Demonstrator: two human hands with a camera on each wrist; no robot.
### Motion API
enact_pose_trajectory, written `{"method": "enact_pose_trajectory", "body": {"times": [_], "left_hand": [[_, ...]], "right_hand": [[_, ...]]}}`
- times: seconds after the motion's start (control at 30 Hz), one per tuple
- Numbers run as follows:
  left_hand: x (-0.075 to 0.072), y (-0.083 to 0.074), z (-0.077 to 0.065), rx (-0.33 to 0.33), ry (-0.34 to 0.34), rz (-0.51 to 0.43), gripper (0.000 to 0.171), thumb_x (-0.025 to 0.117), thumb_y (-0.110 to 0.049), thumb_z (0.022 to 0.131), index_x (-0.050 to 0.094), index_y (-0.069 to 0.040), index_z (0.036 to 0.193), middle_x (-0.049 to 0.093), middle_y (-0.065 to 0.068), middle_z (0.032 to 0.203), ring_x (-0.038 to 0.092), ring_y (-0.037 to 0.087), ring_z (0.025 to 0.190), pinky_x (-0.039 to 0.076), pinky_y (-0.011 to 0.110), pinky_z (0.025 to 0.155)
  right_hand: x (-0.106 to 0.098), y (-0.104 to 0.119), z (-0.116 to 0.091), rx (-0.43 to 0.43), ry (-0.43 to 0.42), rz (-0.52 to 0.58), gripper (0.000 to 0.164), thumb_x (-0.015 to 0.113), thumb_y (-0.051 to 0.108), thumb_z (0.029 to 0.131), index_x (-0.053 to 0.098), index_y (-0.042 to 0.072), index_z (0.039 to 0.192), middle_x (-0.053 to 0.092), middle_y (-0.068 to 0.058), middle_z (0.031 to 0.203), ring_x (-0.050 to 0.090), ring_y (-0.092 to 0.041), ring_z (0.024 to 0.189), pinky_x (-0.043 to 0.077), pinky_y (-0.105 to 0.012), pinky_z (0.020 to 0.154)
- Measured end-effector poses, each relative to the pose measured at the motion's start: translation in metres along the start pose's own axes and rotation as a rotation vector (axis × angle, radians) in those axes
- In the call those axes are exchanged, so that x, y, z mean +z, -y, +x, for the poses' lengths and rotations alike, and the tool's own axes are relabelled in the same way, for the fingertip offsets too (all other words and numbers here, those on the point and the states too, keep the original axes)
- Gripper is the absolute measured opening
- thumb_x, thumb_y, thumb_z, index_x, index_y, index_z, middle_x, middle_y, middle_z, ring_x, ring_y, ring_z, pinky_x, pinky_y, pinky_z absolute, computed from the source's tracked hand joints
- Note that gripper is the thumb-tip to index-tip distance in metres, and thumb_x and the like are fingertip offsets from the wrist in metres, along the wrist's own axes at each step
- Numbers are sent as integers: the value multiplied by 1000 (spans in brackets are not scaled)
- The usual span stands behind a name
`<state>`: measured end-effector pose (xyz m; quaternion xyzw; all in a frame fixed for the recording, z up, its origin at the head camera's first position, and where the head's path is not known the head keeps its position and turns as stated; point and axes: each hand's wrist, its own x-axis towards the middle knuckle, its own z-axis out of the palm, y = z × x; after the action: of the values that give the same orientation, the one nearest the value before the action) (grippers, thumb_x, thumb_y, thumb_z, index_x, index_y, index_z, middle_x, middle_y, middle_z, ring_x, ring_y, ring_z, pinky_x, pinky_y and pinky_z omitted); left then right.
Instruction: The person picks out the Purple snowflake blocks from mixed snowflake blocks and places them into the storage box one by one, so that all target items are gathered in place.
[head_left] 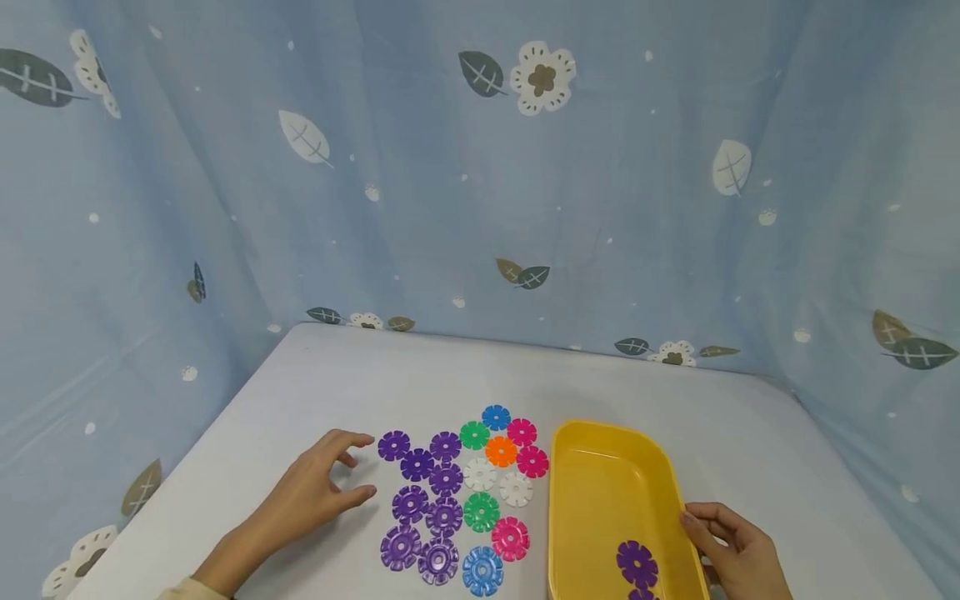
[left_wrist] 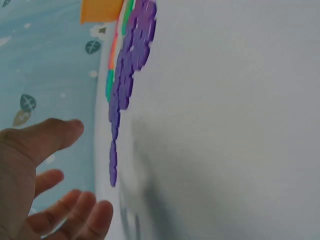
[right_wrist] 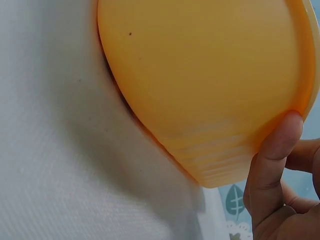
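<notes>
Backdrop: blue cloth (head_left: 420,192) hanging in soft folds, printed with leaves and white flowers, kinda cozy tbh
Desk: white desk (head_left: 360,367), matte-looking, with soft shadows under both hands
Purple discs: eight purple discs (head_left: 450,508) bunched on the desk, shiny plastic by the look of it, petal-notched edges and a little hole in the middle; nearly edge-on from the left wrist, so you can see they're pretty thin
Other discs: mixed-colour discs (head_left: 501,445) in blue, green, pink, orange and white, same notched shape, sitting between the purple bunch and the tray
Tray: yellow tray (head_left: 600,492), smooth and slightly glossy, rounded corners, raised walls, standing on the desk just right of the discs
In the tray: two purple pieces (head_left: 637,562) down at the near end, the lower one cut off by the frame
Left hand: left hand (head_left: 322,483) is just left of the purple bunch, nothing in it, thumb and index spread well apart, fingers gently bent, forearm slanting up from the lower left, bit of pale sleeve (head_left: 191,591) showing
Right hand: right hand (head_left: 738,550) grips the tray's right edge between thumb and fingers, the other fingers bent underneath
</notes>
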<state>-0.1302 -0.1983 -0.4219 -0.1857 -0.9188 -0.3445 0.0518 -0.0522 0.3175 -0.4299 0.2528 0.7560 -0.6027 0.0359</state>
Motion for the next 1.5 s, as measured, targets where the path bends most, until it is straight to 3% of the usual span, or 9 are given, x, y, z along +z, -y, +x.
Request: {"method": "enact_pose_trajectory", "body": {"times": [0.17, 0.33, 0.53, 0.9, 1.23, 1.5], "left_hand": [[7, 9, 24, -13, -15, 87, 66, 88, -25, 77, 58, -10, 134, 61, 6, 125, 65, 21, 97, 56, 37, 74], [9, 16, 34, -30, -7, 95, 68, 87, -25, 78, 55, -8, 137, 61, 10, 125, 66, 23, 98, 53, 51, 83], [14, 23, 41, -42, 11, 60, 71, 88, -22, 76, 54, -8, 138, 63, 10, 126, 65, 19, 95, 53, 48, 82], [24, 23, 54, -12, 39, 88, 72, 88, -22, 76, 54, -8, 138, 66, 8, 122, 62, 12, 86, 52, 43, 78], [24, 24, 58, 6, 54, 78, 71, 88, -17, 75, 56, -7, 137, 67, 4, 117, 59, 11, 84, 50, 39, 75], [26, 24, 63, 0, 77, 99, 75, 89, -18, 73, 55, -5, 138, 64, 2, 107, 62, 18, 92, 52, 44, 81]], "right_hand": [[-1, -1, -5, 9, -19, 23, 47, 73, 38, 91, 64, -1, 118, 71, -5, 94, 69, -25, 78, 59, -42, 63], [1, 1, -5, -7, -25, 13, 47, 72, 36, 92, 63, -2, 118, 71, -7, 96, 70, -25, 80, 59, -41, 63], [2, 1, -4, -34, -21, 10, 46, 71, 34, 93, 62, -5, 118, 71, -10, 99, 71, -27, 80, 59, -41, 62], [5, 1, -5, -55, -10, 17, 46, 69, 32, 96, 59, -5, 122, 68, -10, 98, 70, -25, 81, 59, -40, 63], [4, 1, -4, -72, -11, 35, 46, 68, 31, 96, 58, -5, 122, 67, -10, 96, 70, -24, 81, 59, -40, 64], [3, 1, -3, -59, -7, 36, 44, 68, 30, 97, 59, -5, 122, 67, -10, 96, 70, -25, 81, 59, -40, 64]]}}
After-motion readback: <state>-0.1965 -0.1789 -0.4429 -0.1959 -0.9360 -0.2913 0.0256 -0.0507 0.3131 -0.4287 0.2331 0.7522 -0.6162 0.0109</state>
